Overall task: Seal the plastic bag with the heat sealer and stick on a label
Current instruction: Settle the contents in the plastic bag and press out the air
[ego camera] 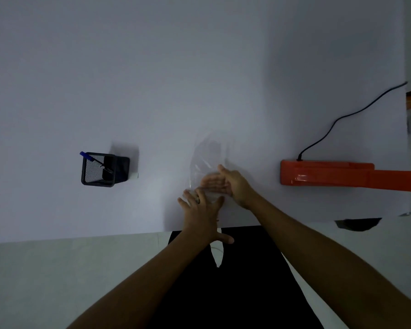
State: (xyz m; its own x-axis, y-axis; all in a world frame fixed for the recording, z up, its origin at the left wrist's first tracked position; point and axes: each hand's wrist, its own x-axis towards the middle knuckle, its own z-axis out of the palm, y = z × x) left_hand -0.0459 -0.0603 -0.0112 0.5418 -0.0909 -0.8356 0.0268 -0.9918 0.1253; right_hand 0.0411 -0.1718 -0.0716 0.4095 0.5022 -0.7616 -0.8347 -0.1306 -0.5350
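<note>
Bag prep: left hand (201, 210) pins the clear plastic bag (209, 160) mid-frame on the table (128, 91), right hand (233, 184) flat-open smoothing it; next, carry its mouth to the orange heat sealer (342, 175) at right.

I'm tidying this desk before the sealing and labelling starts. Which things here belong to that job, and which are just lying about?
For the job:
- clear plastic bag, under both hands
- orange heat sealer, with its black cord

Just lying about:
- black mesh pen holder
- blue pen standing in it

No label is visible.
</note>
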